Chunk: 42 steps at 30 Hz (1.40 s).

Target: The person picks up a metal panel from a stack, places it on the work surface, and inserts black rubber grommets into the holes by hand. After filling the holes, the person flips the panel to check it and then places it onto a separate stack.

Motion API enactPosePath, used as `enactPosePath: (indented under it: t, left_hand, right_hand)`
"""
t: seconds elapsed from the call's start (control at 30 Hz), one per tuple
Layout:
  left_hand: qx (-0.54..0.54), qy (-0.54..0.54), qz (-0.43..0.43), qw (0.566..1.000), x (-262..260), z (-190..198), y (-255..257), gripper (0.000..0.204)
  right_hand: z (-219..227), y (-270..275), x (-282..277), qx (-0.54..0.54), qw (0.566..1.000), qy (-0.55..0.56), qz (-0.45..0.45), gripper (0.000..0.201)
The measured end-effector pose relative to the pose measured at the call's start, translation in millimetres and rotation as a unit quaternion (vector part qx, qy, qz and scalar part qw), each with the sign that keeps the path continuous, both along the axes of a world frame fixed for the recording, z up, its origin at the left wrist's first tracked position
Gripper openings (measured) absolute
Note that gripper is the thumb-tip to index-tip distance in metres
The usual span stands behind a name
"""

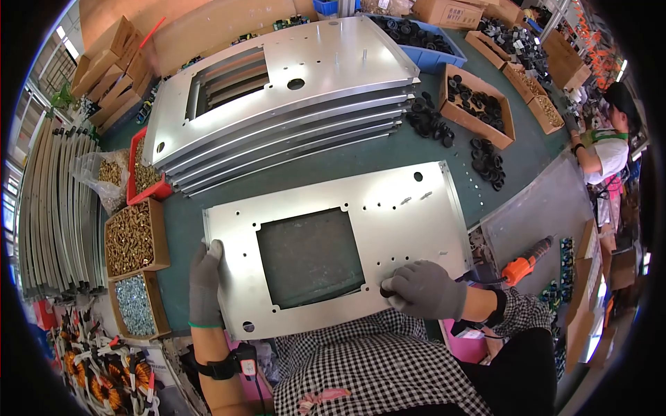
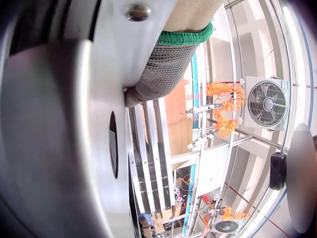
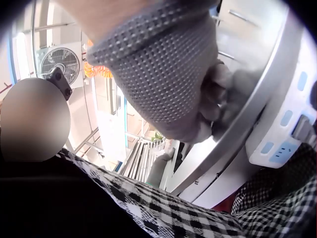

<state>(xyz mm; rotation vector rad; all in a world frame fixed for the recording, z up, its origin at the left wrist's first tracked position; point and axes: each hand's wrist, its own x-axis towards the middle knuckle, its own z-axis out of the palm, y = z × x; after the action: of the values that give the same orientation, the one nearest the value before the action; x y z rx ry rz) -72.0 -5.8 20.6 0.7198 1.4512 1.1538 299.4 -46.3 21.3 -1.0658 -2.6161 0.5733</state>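
Note:
A silver sheet-metal panel [image 1: 312, 201] with a large square cutout tilts in front of the person, its near edge against the checked clothing. My left hand [image 1: 205, 284], in a grey glove, grips the panel's left edge with the thumb on top. In the head view my gloved right hand [image 1: 427, 291] is low over the panel, right of the cutout. Its curled fingers pinch a small black rubber grommet [image 1: 386, 293], mostly hidden under them. In the right wrist view the gloved fingers [image 3: 213, 94] bend against the panel's face. Short studs [image 1: 427, 195] stand up from the panel.
Behind lies a stack of similar panels [image 1: 347, 62]. Loose black grommets [image 1: 430, 125] lie beside a cardboard box [image 1: 512, 135] of more. At left are boxes of brass standoffs [image 1: 130, 236] and silver screws [image 1: 135, 305]. An orange electric screwdriver [image 1: 517, 270] lies right. Another person [image 1: 607, 156] stands beyond.

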Motion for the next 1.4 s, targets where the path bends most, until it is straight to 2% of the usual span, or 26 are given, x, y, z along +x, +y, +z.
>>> enactPosePath:
  t: [0.1,0.2,0.3,0.37,0.43,0.57,0.67,0.7,0.73,0.77,0.8,0.83,0.9,1.0,1.1,1.2,1.23,1.3,1.33,1.4]
  left_hand:
    - [0.0,0.002,0.01,1.0,3,2,0,0.032]
    - [-0.005,0.005,0.013,1.0,6,4,0,0.03]
    - [-0.001,0.031,0.003,1.0,0,0,1,0.028]
    - [0.006,0.068,-0.009,0.998,-1,0,1,0.027]
    - [0.005,0.043,-0.004,0.999,-2,-3,2,0.026]
    - [-0.006,0.026,0.01,1.0,10,9,-2,0.031]
    - [0.019,0.011,-0.01,1.0,-1,-6,-1,0.028]
    - [0.01,0.006,-0.007,1.0,1,-3,-1,0.028]
    - [0.004,0.002,-0.008,1.0,0,-5,0,0.029]
    - [-0.003,0.0,-0.009,1.0,-5,-9,0,0.029]
    - [-0.011,-0.002,-0.008,1.0,-8,-10,-1,0.03]
    - [-0.006,0.001,0.002,1.0,-6,-8,-1,0.028]
    - [0.004,0.008,0.025,1.0,-2,-3,-3,0.026]
    - [0.028,-0.026,-0.001,0.999,-16,-17,-4,0.026]
    - [0.041,-0.087,0.049,0.994,-18,-20,-13,0.027]
    - [0.029,-0.151,0.084,0.985,-4,6,-17,0.029]
    - [0.032,-0.131,0.064,0.989,-11,0,-18,0.031]
    - [0.039,-0.09,0.022,0.995,-29,-15,-18,0.035]
    - [0.038,-0.084,0.027,0.995,-28,-16,-16,0.035]
    - [0.033,-0.073,0.035,0.996,-25,-14,-14,0.035]
  right_hand:
    - [12,2,1,-0.002,1.0,-0.01,0.013,0.023]
    - [12,17,-2,-0.102,0.989,-0.093,0.049,0.025]
    - [23,37,-12,-0.145,0.97,-0.189,0.051,0.027]
    - [29,59,-2,-0.166,0.967,-0.184,0.053,0.028]
    - [28,71,7,-0.212,0.96,-0.173,0.058,0.029]
    - [15,53,-6,-0.116,0.979,-0.165,-0.011,0.025]
    - [20,48,4,-0.078,0.99,-0.114,0.021,0.025]
    - [26,61,11,-0.131,0.983,-0.128,0.006,0.028]
    - [28,75,25,-0.117,0.991,-0.011,-0.055,0.029]
    - [32,92,35,-0.08,0.983,0.006,-0.166,0.027]
    - [47,113,44,-0.098,0.965,0.048,-0.24,0.023]
    - [51,134,49,-0.078,0.94,0.021,-0.331,0.024]
    - [33,174,69,0.028,0.927,0.001,-0.375,0.024]
    - [5,217,84,0.052,0.895,-0.105,-0.43,0.026]
    - [15,228,79,0.004,0.9,-0.125,-0.418,0.031]
    - [20,231,83,0.006,0.886,-0.045,-0.462,0.027]
    - [23,230,87,0.019,0.896,0.005,-0.444,0.023]
    - [35,213,77,0.036,0.922,0.031,-0.385,0.021]
    - [36,203,73,0.044,0.932,0.044,-0.357,0.02]
    - [30,186,59,-0.029,0.953,0.044,-0.298,0.02]
